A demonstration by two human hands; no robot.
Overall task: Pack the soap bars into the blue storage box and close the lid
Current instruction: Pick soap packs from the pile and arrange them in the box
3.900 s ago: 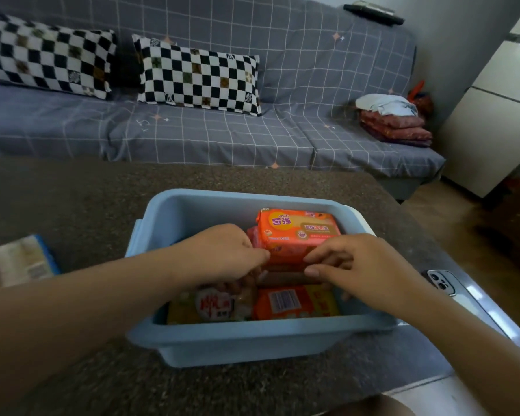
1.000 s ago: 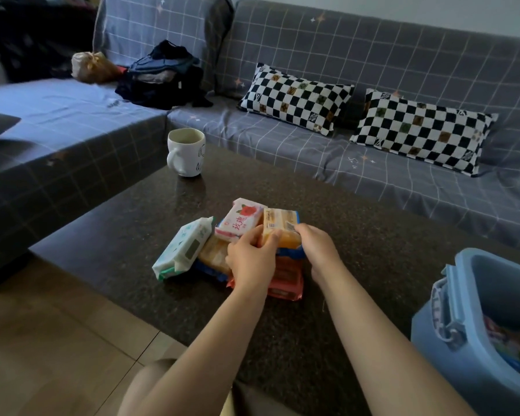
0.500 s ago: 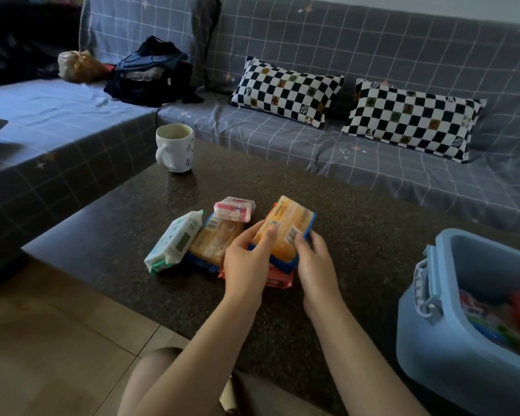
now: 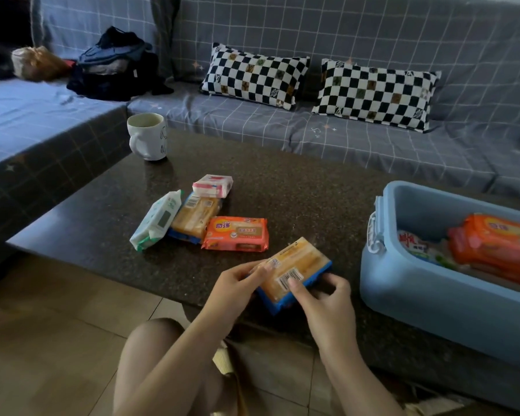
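Note:
Both hands hold a yellow soap pack with blue edges above the table's near edge. My left hand grips its left end and my right hand its near right corner. The blue storage box stands open at the right, with an orange soap pack and other packs inside. On the table to the left lie an orange soap pack, a second yellow pack, a pink and white bar and a white and green pack. No lid is visible.
A white mug stands at the far left corner of the dark stone table. A grey checked sofa with two chequered cushions runs behind it, with clothes piled at its left. Tiled floor and my knee lie below the table edge.
Both hands have lifted the yellow pack off the pile and carried it right and toward me, nearer the box. The orange pack beneath it is now uncovered.

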